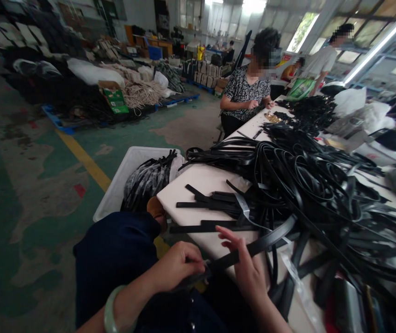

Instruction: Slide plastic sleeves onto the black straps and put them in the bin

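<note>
A long flat black strap (265,241) runs from the pile on the table down to my lap. My left hand (180,261), with a pale green bangle on the wrist, is closed on its near end. A small clear piece shows by those fingertips, too blurred to name. Farther along, my right hand (248,268) has its fingers stretched out and apart, and the strap passes across between them. Whether its palm presses on the strap is hidden. Several cut black strap ends (215,201) lie on the tabletop just beyond my hands.
Coiled black straps (298,180) cover much of the white table (184,185). A white bin (114,194) of wrapped black strips stands on the floor at left. A co-worker (248,92) sits farther along the table, near small gold-coloured parts (273,117). Blue pallets (57,121) hold piled goods.
</note>
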Motion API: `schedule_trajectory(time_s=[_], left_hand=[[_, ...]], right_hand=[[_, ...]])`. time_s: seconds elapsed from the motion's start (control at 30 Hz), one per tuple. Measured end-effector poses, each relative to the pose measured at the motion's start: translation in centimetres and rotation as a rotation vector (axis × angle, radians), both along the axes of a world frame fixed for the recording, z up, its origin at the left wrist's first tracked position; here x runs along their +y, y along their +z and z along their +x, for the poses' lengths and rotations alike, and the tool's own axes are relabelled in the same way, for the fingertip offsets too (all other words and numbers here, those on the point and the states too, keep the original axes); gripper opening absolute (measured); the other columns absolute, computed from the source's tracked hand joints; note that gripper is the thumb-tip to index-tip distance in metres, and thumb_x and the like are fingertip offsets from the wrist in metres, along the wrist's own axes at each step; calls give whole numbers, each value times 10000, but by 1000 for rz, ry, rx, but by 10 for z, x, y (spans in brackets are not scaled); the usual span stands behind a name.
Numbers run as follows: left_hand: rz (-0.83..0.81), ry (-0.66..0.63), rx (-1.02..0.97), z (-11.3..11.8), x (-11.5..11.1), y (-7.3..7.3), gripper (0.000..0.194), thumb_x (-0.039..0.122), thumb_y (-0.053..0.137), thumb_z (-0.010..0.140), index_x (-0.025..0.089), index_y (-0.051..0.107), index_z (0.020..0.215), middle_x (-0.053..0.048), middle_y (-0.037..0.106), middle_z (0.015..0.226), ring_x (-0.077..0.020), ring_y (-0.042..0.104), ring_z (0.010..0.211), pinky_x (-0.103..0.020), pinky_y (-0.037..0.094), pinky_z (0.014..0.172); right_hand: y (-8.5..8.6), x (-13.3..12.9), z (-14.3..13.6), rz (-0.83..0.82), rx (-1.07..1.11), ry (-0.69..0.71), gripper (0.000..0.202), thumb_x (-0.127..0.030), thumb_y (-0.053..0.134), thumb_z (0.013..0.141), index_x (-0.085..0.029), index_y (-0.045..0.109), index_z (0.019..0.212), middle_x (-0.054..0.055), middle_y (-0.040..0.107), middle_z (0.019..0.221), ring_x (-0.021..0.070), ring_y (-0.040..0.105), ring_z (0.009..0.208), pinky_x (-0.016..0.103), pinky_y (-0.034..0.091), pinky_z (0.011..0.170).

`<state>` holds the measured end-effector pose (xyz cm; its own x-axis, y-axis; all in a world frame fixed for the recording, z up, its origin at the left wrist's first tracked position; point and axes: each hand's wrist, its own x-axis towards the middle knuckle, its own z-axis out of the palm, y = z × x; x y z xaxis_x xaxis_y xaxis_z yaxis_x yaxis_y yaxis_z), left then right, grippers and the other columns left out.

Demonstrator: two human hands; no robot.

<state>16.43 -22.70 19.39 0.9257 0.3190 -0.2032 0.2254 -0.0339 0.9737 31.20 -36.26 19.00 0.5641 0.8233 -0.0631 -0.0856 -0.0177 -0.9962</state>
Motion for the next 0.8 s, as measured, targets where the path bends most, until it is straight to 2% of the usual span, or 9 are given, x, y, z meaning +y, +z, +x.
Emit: schedule_trajectory(time_s=[0.13, 0.23, 0.3, 0.37, 0.47, 0.53, 0.67, 0.73, 0.8], left_hand=[[-118, -20, -41, 5, -5, -1, 363, 458, 679, 791, 133, 723, 633, -21, 608, 664, -160, 532, 676, -248, 386, 641], [-78, -10, 1, 6, -3, -3, 363, 482, 721, 740, 141, 724, 612, -10, 574, 617, -147, 512, 640, -239, 366, 605], [-52, -2, 5, 6, -2, -3, 343, 463, 729, 730, 145, 721, 603, -8, 571, 623, -142, 512, 638, -235, 357, 597], [-72, -25, -21, 9, -3, -2, 347, 455, 717, 743, 141, 712, 598, -10, 572, 626, -144, 512, 638, -239, 360, 601], [-112, -86, -52, 13, -5, 0, 368, 467, 682, 777, 138, 707, 615, -9, 576, 623, -146, 501, 628, -250, 362, 612], [-85, -95, -36, 13, -5, 0, 382, 475, 672, 783, 141, 699, 599, -5, 568, 612, -142, 493, 616, -249, 353, 603], [-11, -60, -14, 11, -1, 0, 368, 474, 702, 750, 149, 691, 577, -6, 569, 610, -142, 503, 621, -245, 358, 609], [-19, -82, -41, 12, -2, 1, 382, 480, 695, 756, 149, 675, 567, -3, 557, 609, -141, 492, 617, -246, 359, 615], [-48, -125, -57, 15, -6, 1, 412, 482, 667, 784, 148, 645, 544, 8, 509, 570, -132, 453, 582, -250, 342, 594]], right_hand=[[3, -4, -7, -13, -14, 309, 414, -464, 549, 924, -305, 597, 1303, 56, 527, 1417, 272, 467, 1307, 474, 333, 1114], [6, -5, 4, 84, 222, 54, 451, -550, 433, 948, -284, 639, 1249, 86, 613, 1319, 286, 589, 1170, 498, 435, 1023], [7, -5, 8, 103, 214, -118, 513, -542, 299, 990, -261, 691, 1163, 92, 663, 1238, 272, 625, 1106, 492, 445, 1009], [8, -7, 5, 38, 66, -57, 455, -495, 340, 997, -263, 687, 1177, 82, 664, 1236, 262, 601, 1146, 477, 405, 1054], [14, -12, -4, -30, -29, 207, 381, -439, 532, 938, -285, 627, 1274, 66, 601, 1336, 271, 503, 1277, 472, 334, 1121], [19, -15, -1, 58, 93, 154, 393, -464, 546, 920, -272, 648, 1247, 79, 614, 1319, 293, 526, 1257, 500, 365, 1100], [23, -16, 14, 215, 202, -232, 501, -491, 328, 991, -220, 746, 1047, 108, 715, 1128, 291, 662, 1057, 529, 445, 1023], [18, -15, 11, 124, 36, -154, 467, -466, 348, 996, -220, 733, 1089, 102, 693, 1182, 287, 622, 1133, 510, 409, 1066], [11, -13, -1, 24, -98, 54, 428, -474, 386, 988, -247, 689, 1188, 83, 644, 1275, 281, 560, 1222, 491, 389, 1091]])
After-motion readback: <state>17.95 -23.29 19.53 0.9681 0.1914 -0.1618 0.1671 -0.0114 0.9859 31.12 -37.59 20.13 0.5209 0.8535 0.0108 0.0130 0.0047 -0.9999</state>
